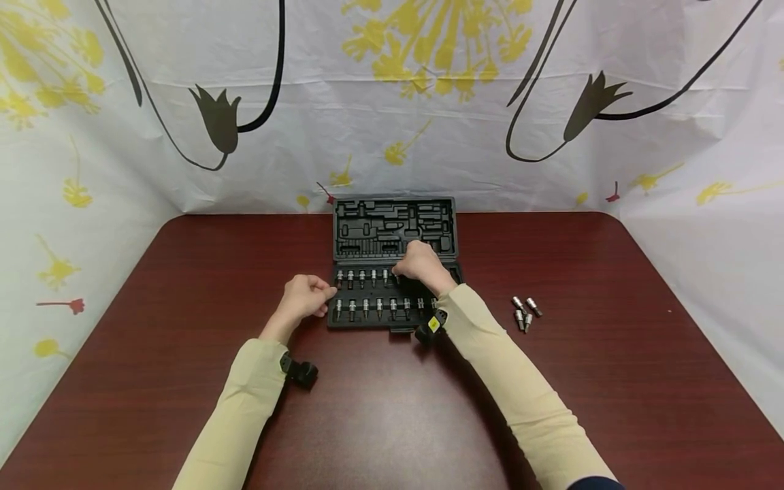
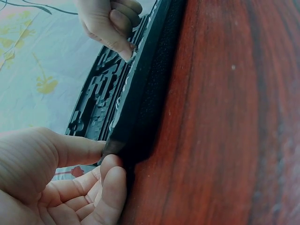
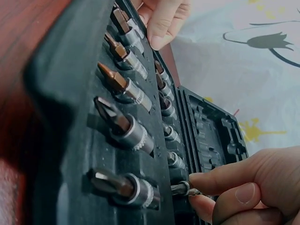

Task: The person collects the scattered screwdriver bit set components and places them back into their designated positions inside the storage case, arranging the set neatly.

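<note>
A black tool case lies open on the table, with two rows of silver bit sockets in its tray. At the tray's left edge my left hand pinches the rim, thumb on top and fingertips against the side. Over the right part of the back row is my right hand. Its thumb and index finger pinch a bit socket at its slot in the right wrist view. Front-row bit sockets lie seated, their driver tips of differing shapes. My right hand hides part of the back row.
Several loose bit sockets lie in a small group on the dark red table, right of the case. The case's lid leans back near a white patterned cloth behind the table.
</note>
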`<state>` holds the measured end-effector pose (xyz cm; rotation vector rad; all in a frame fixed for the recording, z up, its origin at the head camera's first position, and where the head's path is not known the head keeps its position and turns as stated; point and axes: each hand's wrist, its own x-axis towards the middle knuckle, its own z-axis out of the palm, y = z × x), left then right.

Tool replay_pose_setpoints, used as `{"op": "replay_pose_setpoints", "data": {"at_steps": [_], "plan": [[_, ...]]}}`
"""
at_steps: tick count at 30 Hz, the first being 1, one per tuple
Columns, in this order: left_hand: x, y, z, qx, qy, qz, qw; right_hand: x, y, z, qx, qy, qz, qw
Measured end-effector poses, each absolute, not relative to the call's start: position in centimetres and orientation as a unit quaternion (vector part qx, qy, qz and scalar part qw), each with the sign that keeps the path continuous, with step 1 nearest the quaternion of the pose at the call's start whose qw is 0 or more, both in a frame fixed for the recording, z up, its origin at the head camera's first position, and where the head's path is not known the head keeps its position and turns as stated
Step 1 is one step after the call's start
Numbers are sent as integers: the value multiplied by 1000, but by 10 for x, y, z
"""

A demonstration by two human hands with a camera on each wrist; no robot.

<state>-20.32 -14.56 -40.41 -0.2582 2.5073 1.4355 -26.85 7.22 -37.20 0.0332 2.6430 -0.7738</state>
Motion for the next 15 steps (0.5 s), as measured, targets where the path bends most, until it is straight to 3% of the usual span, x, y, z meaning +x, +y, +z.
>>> {"op": "replay_pose_setpoints", "data": {"at_steps": [15], "plan": [[-203,-145,-404,-93,857,493,118,-277,82,-376,13,928,-300,220]]}}
